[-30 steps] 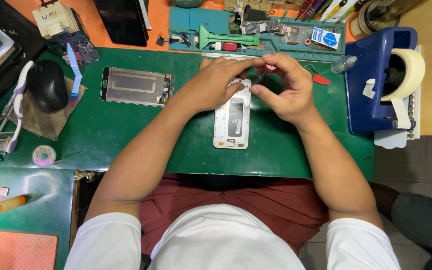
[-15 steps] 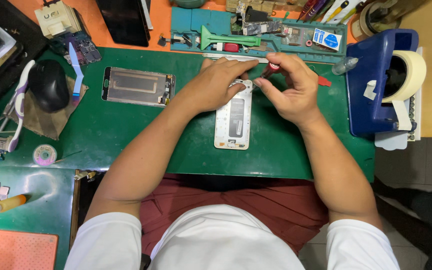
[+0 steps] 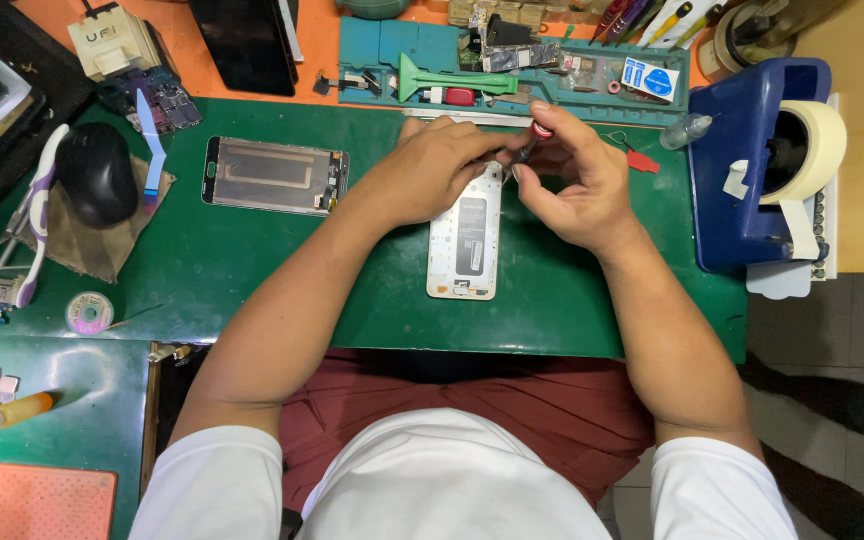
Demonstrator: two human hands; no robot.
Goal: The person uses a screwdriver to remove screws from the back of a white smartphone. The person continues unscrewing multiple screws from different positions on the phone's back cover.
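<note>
A white opened phone body [image 3: 467, 235] lies flat on the green mat [image 3: 252, 270], its top end pinned by the left hand [image 3: 430, 170] – steadying it while the right hand [image 3: 572, 185], fingers pinched together, holds a small red-capped screwdriver [image 3: 532, 142] over that end

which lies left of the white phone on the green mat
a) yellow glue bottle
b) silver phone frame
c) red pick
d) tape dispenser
b: the silver phone frame lies flat on the green mat, left of the white phone that the left hand steadies.
</note>
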